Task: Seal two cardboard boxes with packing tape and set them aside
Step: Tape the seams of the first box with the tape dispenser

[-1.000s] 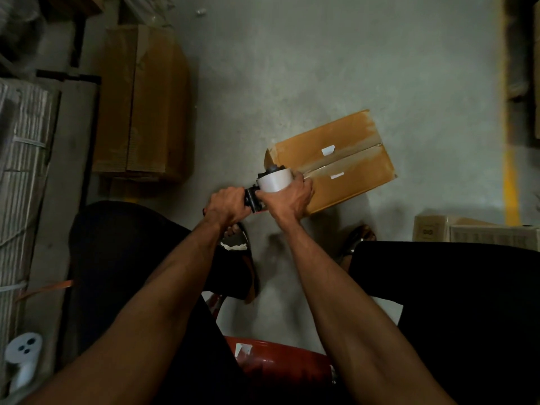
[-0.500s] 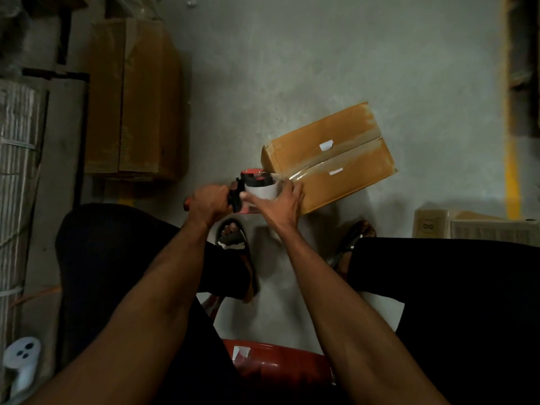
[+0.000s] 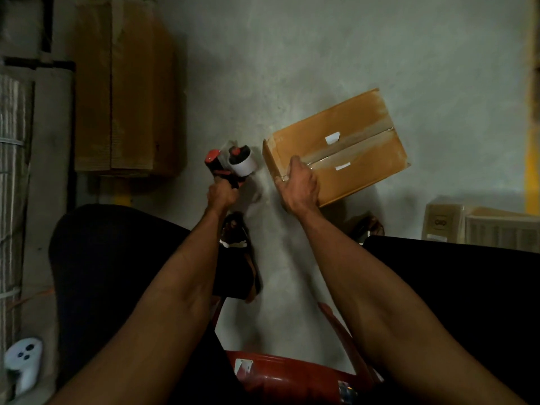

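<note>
A brown cardboard box lies on the concrete floor ahead of me, with clear tape running along its centre seam and two small white labels on top. My right hand presses flat on the box's near left corner, over the end of the tape. My left hand grips the handle of a red and black tape dispenser with a white roll, held off the box to its left. A second tall cardboard box stands at the left.
Pale boxes sit at the right, beside a yellow floor line. A stack of corrugated sheets and a white controller lie at the left. My sandalled feet and a red stool are below me.
The tape dispenser has come off the box's corner and moved left with my left hand. My right hand let go of the roll and now presses on the box's corner.
</note>
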The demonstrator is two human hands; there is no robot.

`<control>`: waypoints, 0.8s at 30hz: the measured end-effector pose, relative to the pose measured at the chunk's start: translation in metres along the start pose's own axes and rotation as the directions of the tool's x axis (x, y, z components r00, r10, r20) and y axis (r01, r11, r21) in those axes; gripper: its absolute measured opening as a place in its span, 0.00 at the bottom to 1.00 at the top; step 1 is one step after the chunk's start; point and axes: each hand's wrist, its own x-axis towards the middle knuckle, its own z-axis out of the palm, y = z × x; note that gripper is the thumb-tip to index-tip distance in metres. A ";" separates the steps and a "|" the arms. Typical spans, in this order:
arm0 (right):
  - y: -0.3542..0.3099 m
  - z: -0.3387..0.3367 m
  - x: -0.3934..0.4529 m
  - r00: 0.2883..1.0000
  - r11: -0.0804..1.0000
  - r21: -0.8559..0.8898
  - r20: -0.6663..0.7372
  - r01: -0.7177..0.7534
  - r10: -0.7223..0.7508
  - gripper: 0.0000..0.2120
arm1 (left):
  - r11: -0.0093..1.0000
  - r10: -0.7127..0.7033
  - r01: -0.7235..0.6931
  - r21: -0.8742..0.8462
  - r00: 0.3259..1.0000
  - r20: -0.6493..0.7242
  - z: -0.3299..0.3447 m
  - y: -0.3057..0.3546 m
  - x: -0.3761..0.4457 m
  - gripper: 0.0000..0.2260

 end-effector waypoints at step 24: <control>0.028 -0.008 0.017 0.994 0.876 0.468 0.059 -0.114 0.097 0.16 | 0.902 0.327 -0.350 -0.252 0.936 -0.127 0.012 0.105 -0.036 0.25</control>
